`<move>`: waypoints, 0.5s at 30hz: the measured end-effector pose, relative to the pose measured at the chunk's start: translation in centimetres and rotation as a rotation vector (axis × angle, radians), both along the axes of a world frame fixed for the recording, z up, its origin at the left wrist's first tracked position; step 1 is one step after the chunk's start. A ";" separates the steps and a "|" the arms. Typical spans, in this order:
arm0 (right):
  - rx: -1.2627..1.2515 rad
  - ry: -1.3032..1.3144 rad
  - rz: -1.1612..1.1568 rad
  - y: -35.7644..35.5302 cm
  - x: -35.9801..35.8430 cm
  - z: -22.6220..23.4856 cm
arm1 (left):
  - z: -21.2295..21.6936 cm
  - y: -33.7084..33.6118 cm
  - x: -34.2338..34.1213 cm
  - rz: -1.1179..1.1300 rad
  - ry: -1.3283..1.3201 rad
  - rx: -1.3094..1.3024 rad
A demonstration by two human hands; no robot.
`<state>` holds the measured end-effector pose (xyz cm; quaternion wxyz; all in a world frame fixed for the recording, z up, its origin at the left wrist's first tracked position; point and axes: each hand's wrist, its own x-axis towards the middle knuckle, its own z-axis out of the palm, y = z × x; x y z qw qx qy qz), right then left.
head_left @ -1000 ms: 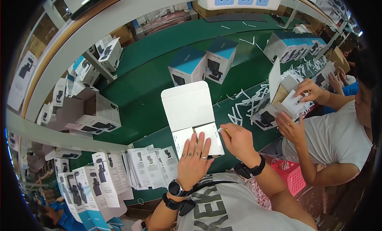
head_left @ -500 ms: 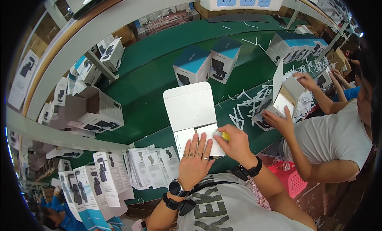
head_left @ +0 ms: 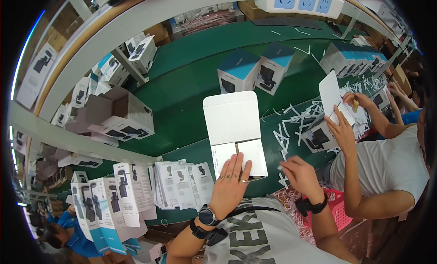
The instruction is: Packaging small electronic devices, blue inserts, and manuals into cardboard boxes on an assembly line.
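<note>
A white carton (head_left: 231,116) stands before me on the green bench, its large lid flap raised toward the far side. Its inner white flaps are folded down, with a narrow gap between them. My left hand (head_left: 233,180) lies over the left inner flap, fingers stretched out and pressing flat. To the right of the carton, clear of it, my right hand (head_left: 302,175) hangs with its fingers curled in a pinch. A tiny whitish bit shows at its fingertips, too small to name.
Two blue-topped printed boxes (head_left: 239,73) stand beyond the carton. Leaflets (head_left: 182,184) lie to the left, beside folded printed cartons (head_left: 98,205). White paper strips (head_left: 284,132) litter the bench at right. There a co-worker's hand (head_left: 341,127) rests on another box, near a pink basket (head_left: 337,209).
My right hand has left the carton's inner flap and moved right. The yellow thing in it no longer shows. My left hand stays on the flap. The co-worker's box flap has swung lower.
</note>
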<state>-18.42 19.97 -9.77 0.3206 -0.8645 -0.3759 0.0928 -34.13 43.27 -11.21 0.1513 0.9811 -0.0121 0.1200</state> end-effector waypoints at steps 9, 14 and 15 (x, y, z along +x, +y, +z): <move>0.324 -0.207 0.303 17.2 0.6 -0.4 | -1.0 -0.9 -1.1 0.011 0.107 0.185; 0.335 -0.225 0.325 18.0 0.3 -1.2 | -1.1 -0.4 -1.1 -0.014 0.106 0.118; 0.337 -0.224 0.335 18.0 0.2 -1.3 | -1.1 -0.5 -1.1 -0.004 0.106 0.119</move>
